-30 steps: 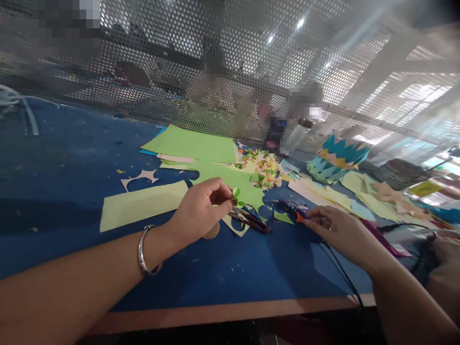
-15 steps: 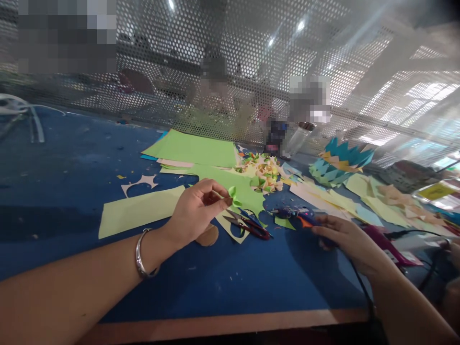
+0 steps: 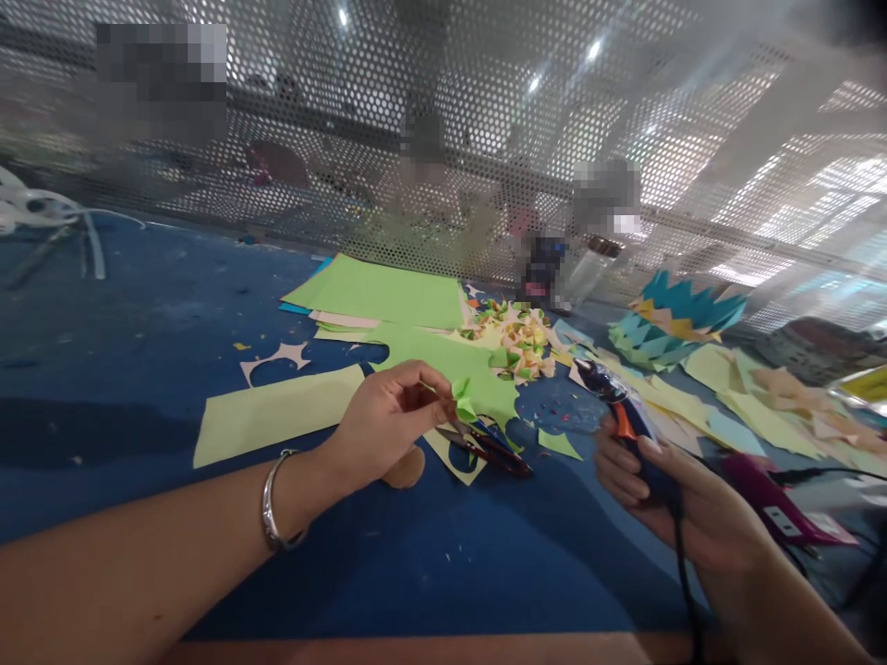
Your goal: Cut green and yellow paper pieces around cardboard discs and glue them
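Between the thumb and fingers of my left hand (image 3: 388,420) is a small folded green paper flower (image 3: 464,400). My right hand (image 3: 665,489) is wrapped round a dark blue glue gun (image 3: 627,416) with an orange trigger, its nozzle tilted up and to the left, clear of the table. Below the flower lie dark-handled scissors (image 3: 495,453) on a pale paper offcut (image 3: 463,471). A round brown piece (image 3: 406,468) sits under my left hand, partly covered. A green paper scrap (image 3: 560,445) rests between my hands.
Green sheets (image 3: 388,291) are stacked at the back, beside a heap of small paper flowers (image 3: 523,337). A pale strip (image 3: 277,416) lies left. At right are a spiky blue paper crown (image 3: 675,323), loose paper and a magenta power strip (image 3: 780,503). Perforated metal (image 3: 471,102) stands behind.
My right hand has lifted the glue gun off the table, and its nozzle now points upward. My left hand still holds the green flower, turned slightly.
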`<state>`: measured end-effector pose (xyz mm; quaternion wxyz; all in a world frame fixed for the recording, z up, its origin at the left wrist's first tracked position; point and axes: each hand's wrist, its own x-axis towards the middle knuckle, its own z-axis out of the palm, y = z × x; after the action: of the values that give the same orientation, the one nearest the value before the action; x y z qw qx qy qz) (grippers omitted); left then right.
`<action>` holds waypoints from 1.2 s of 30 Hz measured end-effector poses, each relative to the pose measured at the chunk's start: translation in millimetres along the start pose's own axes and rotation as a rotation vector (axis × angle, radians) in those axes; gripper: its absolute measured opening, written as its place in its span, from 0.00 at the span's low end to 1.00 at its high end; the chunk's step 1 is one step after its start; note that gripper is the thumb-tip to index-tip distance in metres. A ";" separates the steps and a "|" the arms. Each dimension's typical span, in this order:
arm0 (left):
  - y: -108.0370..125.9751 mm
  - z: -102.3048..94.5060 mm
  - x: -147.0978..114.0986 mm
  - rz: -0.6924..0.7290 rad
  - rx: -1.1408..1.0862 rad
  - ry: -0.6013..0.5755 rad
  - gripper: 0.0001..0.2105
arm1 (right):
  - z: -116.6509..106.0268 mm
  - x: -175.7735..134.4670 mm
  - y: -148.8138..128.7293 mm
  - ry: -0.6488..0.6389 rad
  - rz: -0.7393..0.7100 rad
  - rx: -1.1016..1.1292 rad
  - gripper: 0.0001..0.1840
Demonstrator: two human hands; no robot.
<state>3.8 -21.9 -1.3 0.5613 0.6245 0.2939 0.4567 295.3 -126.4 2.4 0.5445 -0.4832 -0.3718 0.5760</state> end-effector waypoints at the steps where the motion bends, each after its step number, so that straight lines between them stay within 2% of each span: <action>1: 0.1 0.6 -0.2 -0.001 -0.013 -0.016 0.06 | 2.6 0.8 0.2 -0.020 -0.007 0.026 0.15; 4: -1.4 1.4 -0.3 -0.015 -0.053 -0.058 0.06 | 11.7 3.8 1.2 -0.063 -0.045 0.092 0.17; 8: -5.9 0.8 -0.4 -0.052 -0.080 -0.103 0.07 | 23.6 6.6 3.2 -0.090 -0.062 0.146 0.15; 12: -8.3 0.9 0.0 -0.075 -0.120 -0.113 0.09 | 29.1 5.1 4.4 -0.137 -0.064 0.107 0.11; 15: -8.2 1.4 1.3 -0.088 -0.123 -0.114 0.11 | 31.3 2.2 4.3 -0.154 -0.044 -0.029 0.10; 19: -8.7 0.5 1.0 -0.099 -0.118 -0.124 0.11 | 31.4 -0.2 7.7 -0.139 -0.066 -0.333 0.14; 23: -9.3 -2.2 -2.8 -0.206 -0.077 -0.184 0.11 | 26.7 -1.2 15.1 -0.149 -0.155 -0.607 0.22; 26: -9.1 -3.3 -4.9 -0.269 -0.103 -0.246 0.11 | 25.6 -2.9 17.7 -0.121 -0.186 -0.762 0.23; 30: -8.7 -2.7 -4.9 -0.255 -0.111 -0.255 0.10 | 27.7 -5.1 17.6 -0.092 -0.241 -0.903 0.25; 36: -5.4 -2.2 -4.4 -0.270 -0.088 -0.270 0.09 | 25.7 -6.7 18.9 -0.073 -0.267 -0.997 0.23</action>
<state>0.8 -23.7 -7.7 0.6785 0.6098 0.2768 0.3019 265.1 -132.9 -8.0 0.3038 -0.6118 -0.6783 0.2708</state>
